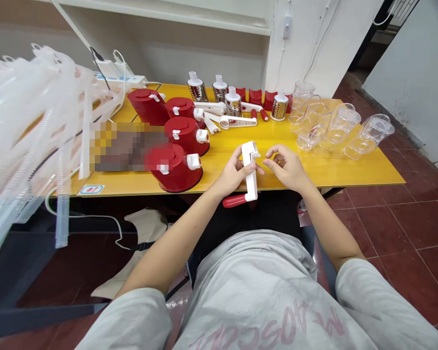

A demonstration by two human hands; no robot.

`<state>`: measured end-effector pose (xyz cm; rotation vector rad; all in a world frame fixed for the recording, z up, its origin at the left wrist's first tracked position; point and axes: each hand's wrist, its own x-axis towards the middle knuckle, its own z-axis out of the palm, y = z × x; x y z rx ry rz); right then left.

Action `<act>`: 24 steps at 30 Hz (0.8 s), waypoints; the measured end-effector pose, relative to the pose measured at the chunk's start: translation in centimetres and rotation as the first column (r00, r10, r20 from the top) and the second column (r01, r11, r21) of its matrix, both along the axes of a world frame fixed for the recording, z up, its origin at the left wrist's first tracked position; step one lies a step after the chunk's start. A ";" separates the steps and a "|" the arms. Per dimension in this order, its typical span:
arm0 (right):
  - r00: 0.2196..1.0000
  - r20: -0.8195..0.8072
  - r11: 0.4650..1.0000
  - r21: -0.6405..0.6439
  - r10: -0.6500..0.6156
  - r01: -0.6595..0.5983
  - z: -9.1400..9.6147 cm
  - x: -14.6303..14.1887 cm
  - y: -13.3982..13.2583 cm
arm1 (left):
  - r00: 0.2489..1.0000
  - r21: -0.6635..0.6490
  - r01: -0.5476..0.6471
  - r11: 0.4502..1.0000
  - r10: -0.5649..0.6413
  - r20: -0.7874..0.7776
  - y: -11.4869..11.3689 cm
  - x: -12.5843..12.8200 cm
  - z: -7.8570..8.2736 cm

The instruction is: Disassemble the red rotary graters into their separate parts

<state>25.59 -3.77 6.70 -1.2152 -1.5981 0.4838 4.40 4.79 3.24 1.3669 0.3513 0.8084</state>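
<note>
My left hand (234, 173) is closed around a white crank handle (250, 171) with a red grip (234, 201), held upright over the front edge of the yellow table (350, 167). My right hand (286, 166) is just right of the crank, fingers curled and pinched near its top; what they hold, if anything, is too small to make out. Several red grater bases (175, 167) stand to the left of my hands.
Metal drum blades (233, 102), more white cranks (237, 121) and red pieces line the table's back. Clear plastic hoppers (341, 129) lie at the right. A stack of white plastic parts (25, 136) looms at the left, with a power strip (118, 75) behind. Red tiled floor lies to the right.
</note>
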 end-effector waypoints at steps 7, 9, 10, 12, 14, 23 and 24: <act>0.999 0.028 0.998 0.057 -0.025 0.024 0.4 0.4 0.0 | 1.000 -0.082 0.003 0.997 -0.001 0.028 -0.3 -0.3 1.3; 0.999 0.046 0.996 0.084 -0.018 0.014 0.3 0.1 0.1 | 1.000 -0.074 0.022 0.997 -0.021 0.014 -0.2 -0.5 1.4; 0.998 0.057 0.995 0.095 -0.014 0.009 0.1 -0.1 0.1 | 0.999 -0.070 0.039 0.997 -0.038 0.007 -0.2 -0.5 1.5; 0.996 0.086 0.994 0.113 -0.012 0.002 -0.2 -0.4 0.2 | 0.998 -0.073 0.066 0.995 -0.066 0.003 -0.2 -0.6 1.7; 0.991 0.136 0.992 0.128 -0.019 0.002 -0.6 -0.6 0.2 | 0.997 -0.086 0.079 0.993 -0.079 0.000 -0.2 -0.5 1.8; 0.969 0.239 0.987 0.158 -0.057 0.019 -1.3 -0.8 0.6 | 0.991 -0.129 0.083 0.988 -0.096 -0.098 0.0 -0.4 1.4; 0.968 0.245 0.985 0.171 -0.058 0.015 -1.3 -0.7 0.5 | 0.989 -0.123 0.086 0.989 -0.099 -0.108 0.0 -0.4 1.3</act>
